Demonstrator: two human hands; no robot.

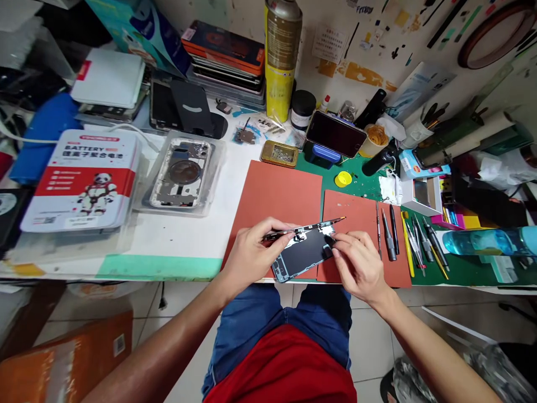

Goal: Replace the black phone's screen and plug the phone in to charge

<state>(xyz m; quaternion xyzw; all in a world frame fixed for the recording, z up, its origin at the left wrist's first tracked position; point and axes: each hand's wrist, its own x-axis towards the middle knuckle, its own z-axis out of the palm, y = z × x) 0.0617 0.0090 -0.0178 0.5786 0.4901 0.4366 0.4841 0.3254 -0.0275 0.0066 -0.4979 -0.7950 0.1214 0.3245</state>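
My left hand [254, 248] is closed around the left end of a dark phone part [300, 230], seen nearly edge-on, thumb on top. Below and against it, a flat dark phone screen panel [302, 258] lies tilted over the mat's front edge. A thin pointed tip [342, 219] sticks out at the upper right. My right hand [359, 260] is at the panel's right end, fingers bent and pinched near a small silvery piece [328, 229]. Whatever lies between those fingertips is hidden. Beneath both hands are reddish-brown mats [279, 187].
Tweezers and screwdrivers [413, 240] lie right of the mats, before a blue bottle [482, 242]. A phone on a stand [335, 134], a yellow cap [343, 179] and a spray can [282, 61] stand behind. Leftward are an opened phone housing [182, 172] and a battery box [84, 179].
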